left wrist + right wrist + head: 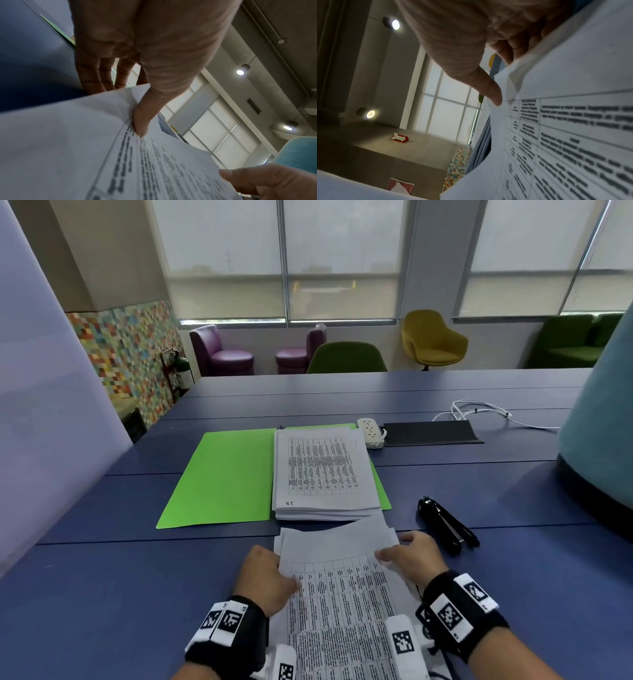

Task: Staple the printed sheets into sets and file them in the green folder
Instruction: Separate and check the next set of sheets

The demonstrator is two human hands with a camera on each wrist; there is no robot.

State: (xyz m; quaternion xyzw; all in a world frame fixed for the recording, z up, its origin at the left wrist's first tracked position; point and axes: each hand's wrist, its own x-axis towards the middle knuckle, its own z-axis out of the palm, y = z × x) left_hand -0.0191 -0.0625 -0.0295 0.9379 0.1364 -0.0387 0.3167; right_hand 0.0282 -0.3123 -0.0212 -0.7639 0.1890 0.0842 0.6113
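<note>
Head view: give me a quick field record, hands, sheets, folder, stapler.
left hand: pinches left edge of the loose sheets, thumb on top
right hand: holds the right edge of the same sheets
green folder: open flat on the blue table
filed stack: lies on the folder's right half
stapler: black, on the table right of the sheets, untouched

One legible marking: the characters "8T" as they appear, possibly an inverted number, at the near left corner of the top white printed sheet (pixel 289 503) on the paper stack (pixel 325 474). Table print on all sheets is blurred beyond reading. Red arrow sign (pixel 400 138): wording illegible.
</note>
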